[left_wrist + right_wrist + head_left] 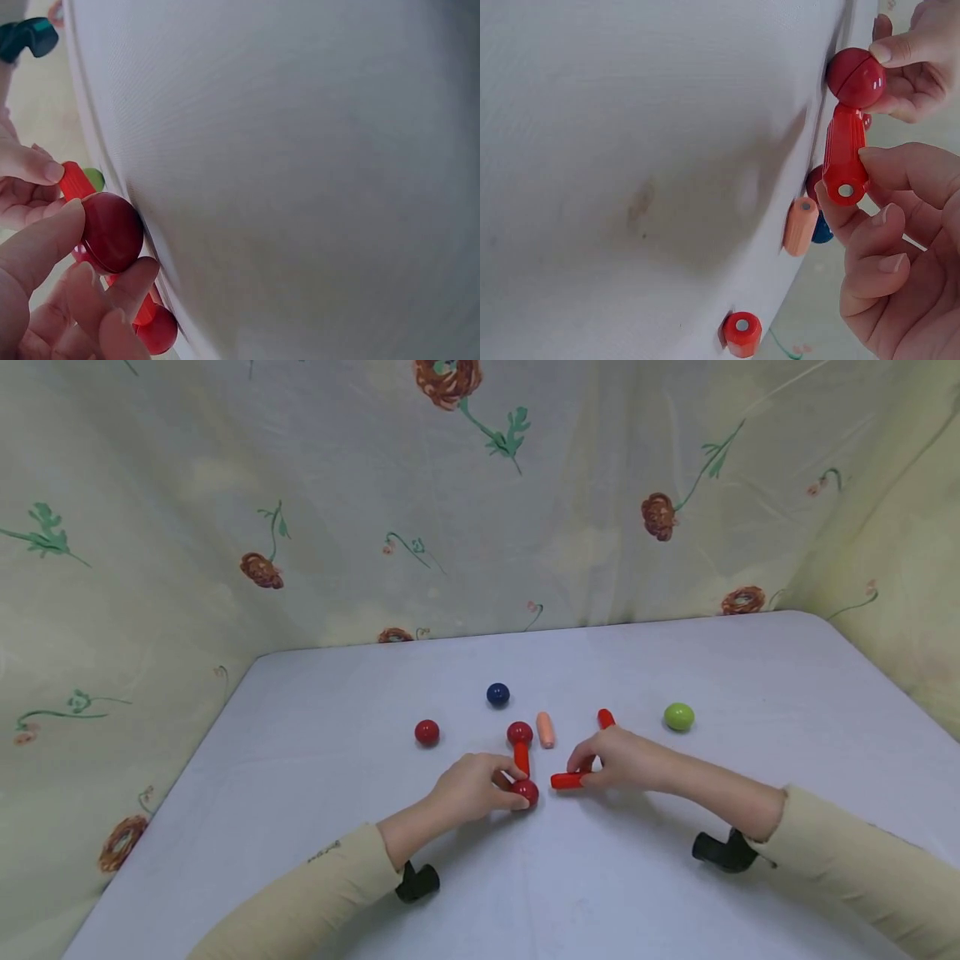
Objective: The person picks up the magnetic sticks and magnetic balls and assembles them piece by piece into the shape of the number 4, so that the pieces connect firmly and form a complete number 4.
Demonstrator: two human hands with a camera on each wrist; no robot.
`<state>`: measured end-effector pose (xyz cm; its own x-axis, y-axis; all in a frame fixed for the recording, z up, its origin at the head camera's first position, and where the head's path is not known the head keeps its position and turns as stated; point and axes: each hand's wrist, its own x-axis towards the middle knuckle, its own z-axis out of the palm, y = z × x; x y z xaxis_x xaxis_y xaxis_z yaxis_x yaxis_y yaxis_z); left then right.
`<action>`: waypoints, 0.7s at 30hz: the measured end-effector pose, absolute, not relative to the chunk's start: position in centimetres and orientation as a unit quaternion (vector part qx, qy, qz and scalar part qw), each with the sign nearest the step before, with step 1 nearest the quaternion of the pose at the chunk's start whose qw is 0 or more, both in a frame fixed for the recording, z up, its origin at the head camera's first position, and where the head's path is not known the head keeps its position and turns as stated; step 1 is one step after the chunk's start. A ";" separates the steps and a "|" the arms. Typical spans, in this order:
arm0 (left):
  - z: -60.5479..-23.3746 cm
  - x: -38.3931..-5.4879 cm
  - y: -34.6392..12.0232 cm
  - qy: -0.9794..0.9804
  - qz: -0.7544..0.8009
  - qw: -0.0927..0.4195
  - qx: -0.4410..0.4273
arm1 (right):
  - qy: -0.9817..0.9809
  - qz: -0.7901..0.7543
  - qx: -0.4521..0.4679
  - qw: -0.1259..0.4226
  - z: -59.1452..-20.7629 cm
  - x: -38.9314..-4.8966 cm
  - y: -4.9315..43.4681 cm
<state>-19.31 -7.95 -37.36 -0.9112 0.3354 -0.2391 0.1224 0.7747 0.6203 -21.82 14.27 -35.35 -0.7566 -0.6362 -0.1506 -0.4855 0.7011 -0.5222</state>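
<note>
My left hand (514,787) pinches a dark red ball (526,792) on the white table (360,710); the left wrist view shows the ball (112,231) between thumb and fingers. My right hand (582,773) grips a red rod (567,781) lying flat, its tip against that ball. In the right wrist view the rod (844,156) meets the ball (855,77). A second red rod (521,759) runs from the held ball up to another dark red ball (519,732).
Loose on the table: a peach rod (545,729), a red rod (605,718) behind my right hand, a blue ball (497,694), a red ball (427,732) and a green ball (678,717). A flowered cloth (480,510) hangs behind and beside the table.
</note>
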 end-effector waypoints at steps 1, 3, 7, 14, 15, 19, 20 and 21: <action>-37.3 -19.3 -8.0 0.926 0.312 0.171 0.124 | 0.907 -0.234 -0.310 0.163 -35.3 -21.7 14.2; -37.3 -19.3 -8.0 0.927 0.311 0.170 0.124 | 0.906 -0.235 -0.310 0.164 -35.4 -21.6 14.1; -37.2 -19.3 -8.0 0.927 0.310 0.168 0.126 | 0.904 -0.242 -0.308 0.170 -35.4 -21.5 13.8; -37.2 -19.3 -7.8 0.928 0.307 0.168 0.126 | 0.898 -0.255 -0.310 0.181 -35.5 -21.2 13.5; -37.1 -19.3 -7.8 0.929 0.306 0.167 0.127 | 0.897 -0.256 -0.310 0.183 -35.5 -21.2 13.5; -37.1 -19.2 -7.9 0.930 0.302 0.166 0.131 | 0.896 -0.259 -0.311 0.185 -35.6 -21.2 13.4; -37.1 -19.2 -7.9 0.930 0.301 0.166 0.131 | 0.896 -0.258 -0.310 0.185 -35.6 -21.2 13.3; -37.1 -19.2 -7.9 0.930 0.300 0.165 0.132 | 0.896 -0.258 -0.311 0.185 -35.7 -21.2 13.3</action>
<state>-19.20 -7.86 -37.08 -0.9107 0.3442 -0.2285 0.1457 0.7851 0.6020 -21.16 13.33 -35.65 -0.7387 -0.6520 -0.1711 -0.4615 0.6742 -0.5766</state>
